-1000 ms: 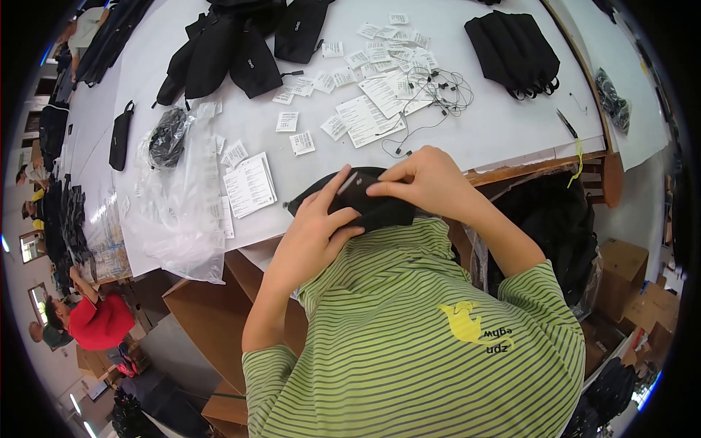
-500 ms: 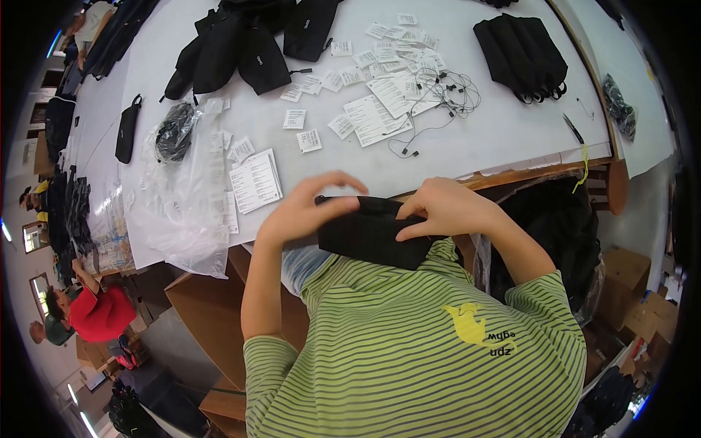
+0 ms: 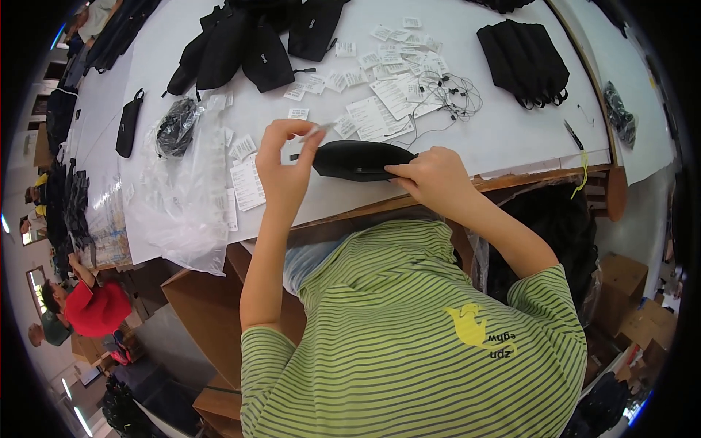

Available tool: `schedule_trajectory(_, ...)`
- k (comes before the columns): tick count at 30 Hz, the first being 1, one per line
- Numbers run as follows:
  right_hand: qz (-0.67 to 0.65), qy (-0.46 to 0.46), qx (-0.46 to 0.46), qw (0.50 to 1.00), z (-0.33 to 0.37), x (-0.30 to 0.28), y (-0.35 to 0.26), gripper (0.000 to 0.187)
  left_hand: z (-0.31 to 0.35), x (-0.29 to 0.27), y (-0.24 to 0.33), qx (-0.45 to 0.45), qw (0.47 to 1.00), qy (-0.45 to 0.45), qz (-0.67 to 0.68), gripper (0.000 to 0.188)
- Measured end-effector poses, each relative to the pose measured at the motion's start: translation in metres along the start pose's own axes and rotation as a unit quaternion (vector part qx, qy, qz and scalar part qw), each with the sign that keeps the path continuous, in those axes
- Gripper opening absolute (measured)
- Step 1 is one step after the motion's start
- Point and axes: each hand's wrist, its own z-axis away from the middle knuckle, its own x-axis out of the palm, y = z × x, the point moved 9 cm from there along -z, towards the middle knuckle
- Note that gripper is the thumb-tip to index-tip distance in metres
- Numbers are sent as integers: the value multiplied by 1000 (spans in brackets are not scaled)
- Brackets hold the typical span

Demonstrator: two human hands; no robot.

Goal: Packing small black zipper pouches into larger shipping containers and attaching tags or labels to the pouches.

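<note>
At the near edge of the white-covered worktop [image 3: 515, 142], the left hand [image 3: 287, 171] pinches a small white paper label [image 3: 315, 134]; the right hand [image 3: 442, 179] grips the right end of a slim black fabric pouch [image 3: 358, 160]. Far left lie more black fabric pouches [image 3: 264, 62]; near left, a crumpled clear plastic bag [image 3: 182, 226]; far right, a ribbed black fabric bundle [image 3: 522, 62].

Grey floor [image 3: 166, 332], bright strip light [image 3: 82, 421]

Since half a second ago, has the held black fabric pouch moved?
Yes: the black pouch has moved forward, past the white table's wooden near edge.
</note>
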Motion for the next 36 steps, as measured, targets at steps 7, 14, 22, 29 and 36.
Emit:
schedule_trajectory(7, -5, -25, 1, 1000, -7, 6, 0, 16, 35, 42, 32, 125, 965, -160, -166, 23)
schedule_trajectory(14, -14, 8, 15, 1000, -1, 5, 6, 17, 38, 45, 27, 121, 975, -147, -115, 25)
schedule_trajectory(22, -8, 10, 12, 1000, 0, 5, 4, 20, 35, 40, 23, 123, 979, -115, -115, 17)
schedule_trajectory(29, -18, 43, 10, 999, 2, 5, 5, 24, 42, 52, 23, 135, 962, -179, -157, 20)
schedule_trajectory(36, -49, 51, 130, 989, 0, -6, 25, 40, 39, 60, 21, 139, 953, -167, -210, 15)
